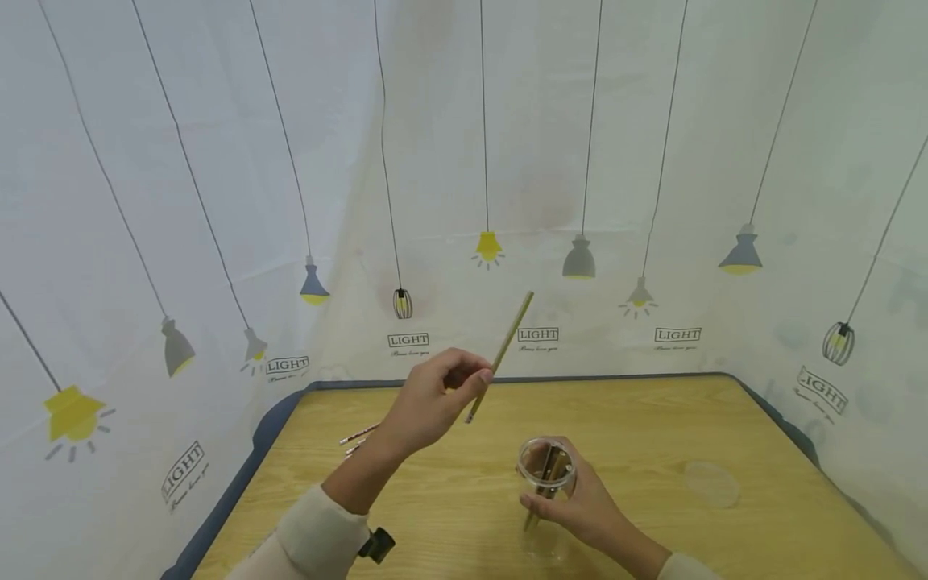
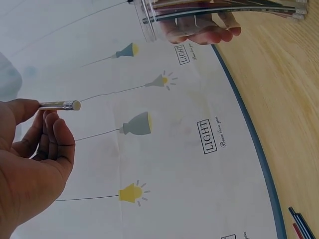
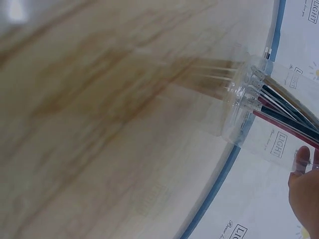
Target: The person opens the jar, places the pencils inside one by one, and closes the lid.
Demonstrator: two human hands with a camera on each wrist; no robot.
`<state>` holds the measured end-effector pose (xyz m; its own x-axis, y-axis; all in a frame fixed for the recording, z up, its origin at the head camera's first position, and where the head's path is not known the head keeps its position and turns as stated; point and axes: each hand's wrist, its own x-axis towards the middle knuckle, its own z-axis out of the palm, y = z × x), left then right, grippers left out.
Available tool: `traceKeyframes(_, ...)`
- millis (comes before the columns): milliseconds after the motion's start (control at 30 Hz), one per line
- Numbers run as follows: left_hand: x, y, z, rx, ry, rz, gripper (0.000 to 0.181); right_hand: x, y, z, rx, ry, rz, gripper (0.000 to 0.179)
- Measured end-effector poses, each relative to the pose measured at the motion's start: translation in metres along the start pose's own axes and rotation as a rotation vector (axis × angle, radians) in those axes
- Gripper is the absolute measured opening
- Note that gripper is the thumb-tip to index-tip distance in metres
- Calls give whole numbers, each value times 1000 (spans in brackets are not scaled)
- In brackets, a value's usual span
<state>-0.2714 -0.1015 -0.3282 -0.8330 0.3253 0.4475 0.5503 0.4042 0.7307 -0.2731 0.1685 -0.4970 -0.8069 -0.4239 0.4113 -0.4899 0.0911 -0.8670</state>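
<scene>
"What is nearest?"

"The left sleeve (image 1: 322, 528), with a black object (image 1: 377, 545) at its cuff. Just beyond, to the right, the right hand (image 1: 590, 503) grips a clear jar (image 1: 520, 461); whether its base touches the worktop (image 1: 638, 435) cannot be told."

"Anything inside it?"

"Several pencils (image 1: 554, 467) stand slanting in it. The left wrist view shows tiny lettering along a dark one, too small to read."

"And farther right?"

"A clear disc (image 1: 713, 483) lies flat on the worktop, well apart from the jar."

"The left hand (image 1: 435, 399)?"

"It pinches a yellowish pencil (image 1: 512, 332) between thumb and fingers, held tilted in the air to the left of the jar, eraser end lower."

"Behind that forearm?"

"Loose pencils (image 1: 357, 437) on the worktop's left part."

"And farthest?"

"A blue border (image 1: 616, 376), then a pale wall sheet (image 1: 442, 161) printed with hanging lamps (image 1: 489, 244). Boxed labels (image 1: 538, 333) read 'LIGHT'; the script beneath ends 'love you', its first word unclear."
</scene>
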Motion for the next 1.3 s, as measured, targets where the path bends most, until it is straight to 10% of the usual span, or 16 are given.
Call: traceKeyframes(1300,2,8,47,-230,-84,-21,23,0,1,0,7,-8,-25,65)
